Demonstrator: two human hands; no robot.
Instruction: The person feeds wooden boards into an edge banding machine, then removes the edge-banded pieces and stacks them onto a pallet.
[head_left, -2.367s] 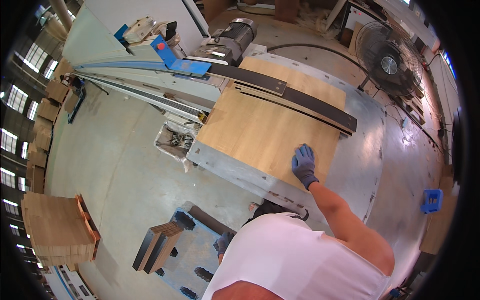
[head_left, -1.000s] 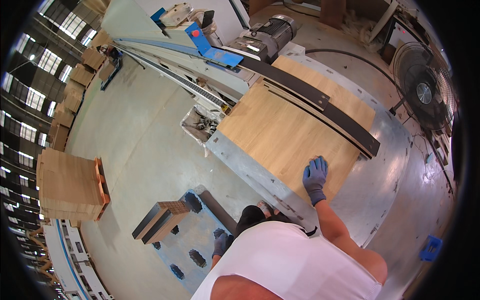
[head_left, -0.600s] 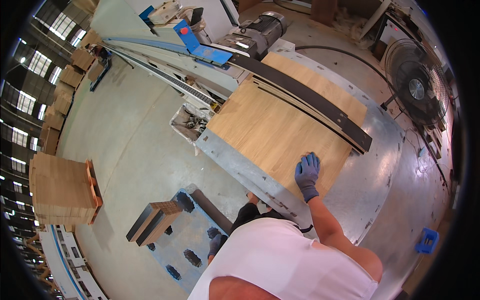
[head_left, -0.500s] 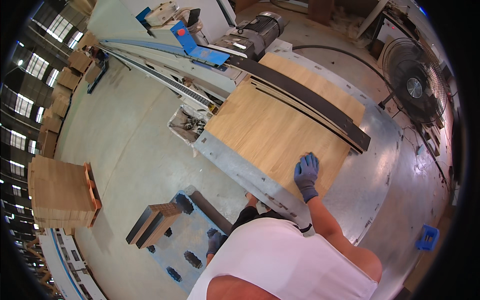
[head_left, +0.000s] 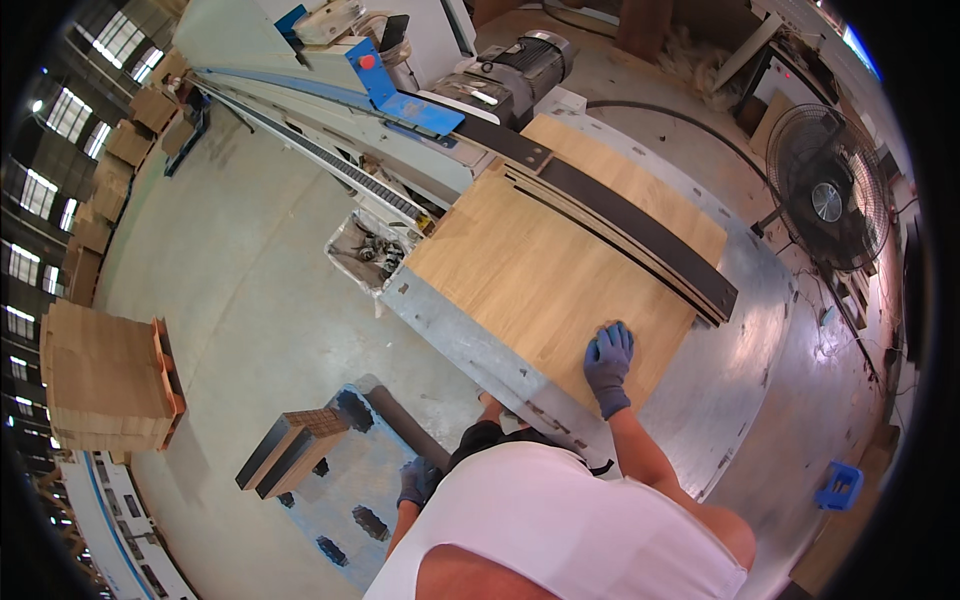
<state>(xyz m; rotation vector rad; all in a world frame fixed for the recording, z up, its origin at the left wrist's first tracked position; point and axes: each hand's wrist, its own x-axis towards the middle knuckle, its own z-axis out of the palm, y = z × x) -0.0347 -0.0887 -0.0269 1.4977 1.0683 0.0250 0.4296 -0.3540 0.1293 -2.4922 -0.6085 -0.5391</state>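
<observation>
My right hand (head_left: 609,366), in a blue-grey glove, rests palm down on the near right part of a light wood-grain panel (head_left: 530,270), fingers stretched out and nothing gripped. The panel lies on a grey metal table (head_left: 470,345), under a long dark bar (head_left: 630,220) that reaches out from a machine. Thin dark-edged strips (head_left: 610,243) lie along the bar's near side. Low at my left side hangs my gloved left hand (head_left: 413,482), above a worn blue platform (head_left: 345,490); its fingers are too unclear to read.
Short stacked boards (head_left: 292,450) with dark edges sit on the platform. A lined scrap bin (head_left: 368,248) stands by the table's left corner. Beyond the table are a motor (head_left: 530,68) and a standing fan (head_left: 828,190). A pallet of brown sheets (head_left: 105,380) stands far left.
My view has shifted slightly. My right hand stays on the panel, its fingers a little more spread. More of my left hand and wrist shows beside my body.
</observation>
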